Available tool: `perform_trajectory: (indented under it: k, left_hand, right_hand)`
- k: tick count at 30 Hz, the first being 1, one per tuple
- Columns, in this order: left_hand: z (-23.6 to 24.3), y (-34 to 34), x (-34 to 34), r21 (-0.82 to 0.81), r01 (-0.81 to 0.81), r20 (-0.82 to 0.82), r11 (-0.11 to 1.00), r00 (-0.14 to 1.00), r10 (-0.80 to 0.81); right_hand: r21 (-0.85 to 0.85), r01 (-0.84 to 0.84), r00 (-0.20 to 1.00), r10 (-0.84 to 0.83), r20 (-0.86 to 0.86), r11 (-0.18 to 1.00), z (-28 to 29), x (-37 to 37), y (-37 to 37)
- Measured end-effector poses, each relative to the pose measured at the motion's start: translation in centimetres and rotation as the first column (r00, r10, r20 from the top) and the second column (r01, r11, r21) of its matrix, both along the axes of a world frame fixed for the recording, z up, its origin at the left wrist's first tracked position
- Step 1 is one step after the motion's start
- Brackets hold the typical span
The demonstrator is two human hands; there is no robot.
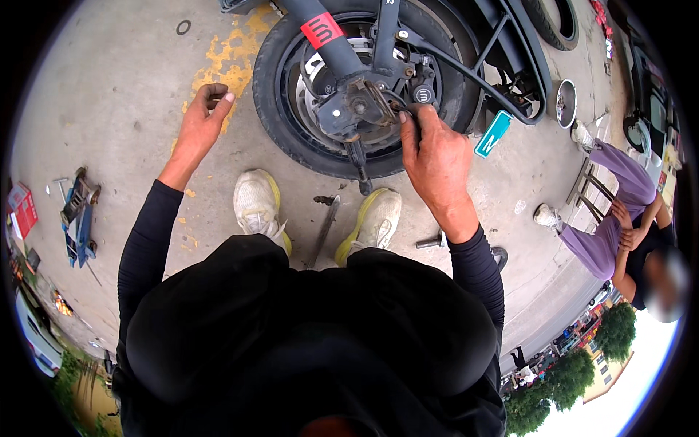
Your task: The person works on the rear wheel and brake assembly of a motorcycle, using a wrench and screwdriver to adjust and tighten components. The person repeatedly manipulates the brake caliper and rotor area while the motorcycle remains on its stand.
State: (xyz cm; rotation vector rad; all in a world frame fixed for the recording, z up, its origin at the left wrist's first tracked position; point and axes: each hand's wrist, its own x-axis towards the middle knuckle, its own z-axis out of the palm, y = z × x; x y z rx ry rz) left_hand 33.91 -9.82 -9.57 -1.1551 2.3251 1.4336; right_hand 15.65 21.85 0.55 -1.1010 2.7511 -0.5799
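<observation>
My left hand (206,124) hangs left of the scooter's front wheel (271,87), fingers curled; whether they hold anything small is unclear. My right hand (435,164) pinches a black piece, perhaps a cable (397,102), beside the dark metal bracket (348,109) below the fork (338,54) with its red sticker. The brake disc shows behind the bracket, partly hidden. A black pedal-like arm (359,164) points down from the bracket toward my shoes.
A long steel tool (324,229) lies between my shoes, another (429,242) to their right. A blue jack (79,218) is at left. A steel bowl (564,104) and green plate (493,133) are at right, near a seated person (611,186) in purple trousers. A loose tire (561,22) lies behind.
</observation>
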Motion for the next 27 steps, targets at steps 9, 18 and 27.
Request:
perform_trajectory:
  k: [9,18,27]
  left_hand:
    - [4.4,4.6,-3.0,-0.445,0.164,-0.326,0.88,0.886,-0.33]
    - [11.3,12.7,-11.6,-0.657,0.401,-0.45,0.638,0.47,-0.76]
    - [9.7,14.7,-12.0,-0.617,0.437,-0.378,0.654,0.564,-0.734]
  right_hand:
    - [0.303,-0.201,0.905,0.295,-0.306,0.931,1.1,0.3,-1.0]
    - [0.26,-0.329,0.914,0.376,-0.153,0.908,2.4,-3.6,-0.9]
    - [0.142,-0.2,0.98,0.199,0.018,0.97,-0.8,-0.3,0.6]
